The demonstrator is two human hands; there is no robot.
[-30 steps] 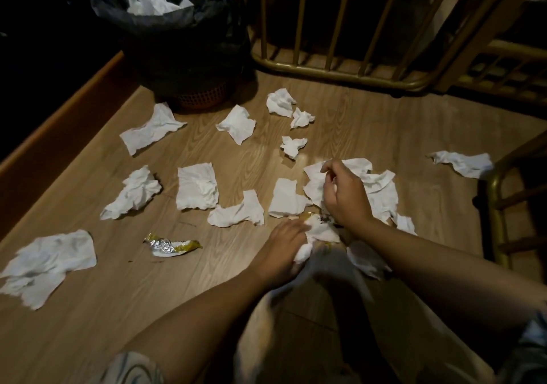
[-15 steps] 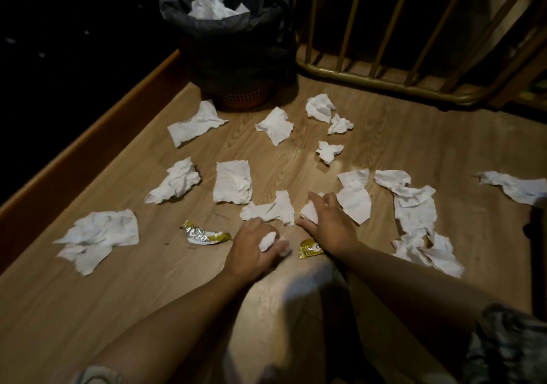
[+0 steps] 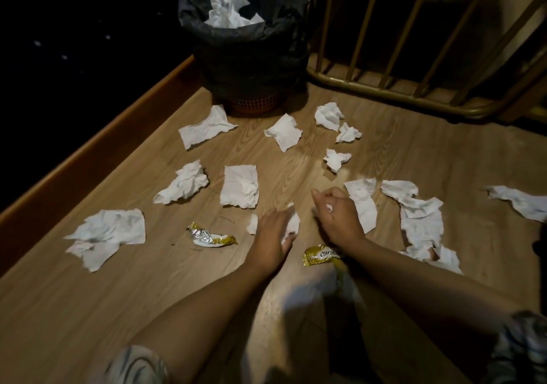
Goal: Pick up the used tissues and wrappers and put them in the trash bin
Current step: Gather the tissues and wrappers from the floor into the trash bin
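Note:
Several crumpled white tissues lie scattered on the wooden floor [image 3: 148,309]. My left hand [image 3: 273,229] lies over a tissue [image 3: 293,223] in the middle, fingers closed on it. My right hand [image 3: 337,217], just to the right, is curled around a small white tissue wad [image 3: 329,207]. A gold chocolate wrapper [image 3: 321,254] sits beside my right wrist. A silver and gold wrapper [image 3: 210,235] lies left of my left hand. The trash bin [image 3: 245,57], lined with a black bag, stands at the back with tissues [image 3: 229,10] inside.
A gold metal railing [image 3: 384,87] runs along the back right. A raised wooden edge [image 3: 103,146] borders the floor on the left, with darkness beyond. More tissues [image 3: 420,220] trail off to the right of my hands.
The view shifted, so the bin sits more central. My left hand reached forward onto the middle tissue. My right hand lifted off the floor with a small wad in it.

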